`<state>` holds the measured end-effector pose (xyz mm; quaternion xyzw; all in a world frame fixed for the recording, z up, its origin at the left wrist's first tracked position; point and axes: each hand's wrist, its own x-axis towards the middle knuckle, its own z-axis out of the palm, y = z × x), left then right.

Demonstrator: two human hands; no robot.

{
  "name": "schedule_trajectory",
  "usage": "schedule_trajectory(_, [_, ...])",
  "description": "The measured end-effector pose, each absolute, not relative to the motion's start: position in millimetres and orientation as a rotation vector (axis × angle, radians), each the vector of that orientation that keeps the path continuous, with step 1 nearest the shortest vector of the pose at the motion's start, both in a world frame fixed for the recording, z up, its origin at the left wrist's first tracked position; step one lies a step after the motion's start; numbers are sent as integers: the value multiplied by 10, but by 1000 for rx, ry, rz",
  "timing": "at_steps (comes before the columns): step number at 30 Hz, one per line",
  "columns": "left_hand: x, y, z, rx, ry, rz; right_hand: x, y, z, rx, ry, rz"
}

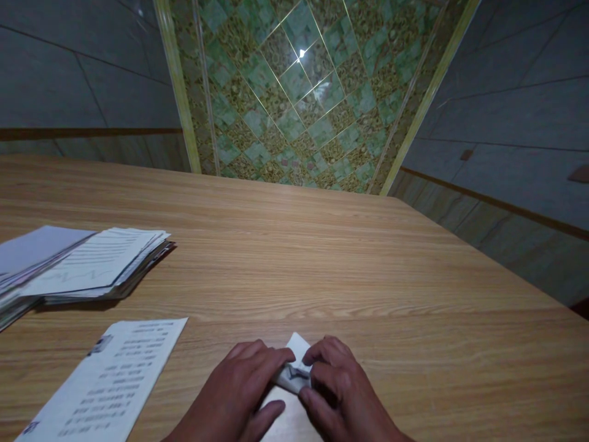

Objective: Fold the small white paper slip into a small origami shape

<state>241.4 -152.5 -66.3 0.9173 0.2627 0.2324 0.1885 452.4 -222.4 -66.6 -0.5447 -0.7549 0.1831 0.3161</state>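
A loose stack [87, 264] of papers lies at the far left of the table [350, 264], edges fanned and uneven. Nearer, a printed sheet [108, 380] lies flat, its long side slanting away to the right. Neither touches the hands. The left hand [239, 387] and right hand [338, 390] meet at the near edge, fingers curled narrow and pinching a folded paper [297, 371] between them — white, creased, dark print showing on a fold. One corner pokes out beyond the fingertips, pointing away; its long axis I cannot tell — the hands hide most of it.
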Motion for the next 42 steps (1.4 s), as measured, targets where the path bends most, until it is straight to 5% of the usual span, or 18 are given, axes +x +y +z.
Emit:
schedule_trajectory(19, [2490,-1356,-934,2407,928,680,4596,-2260,-554,-1708,-1934,499])
schedule_trajectory(42, [2580,-1350,-980,2723,964,713,4569,-2197,-840,-1752,-1878,-144])
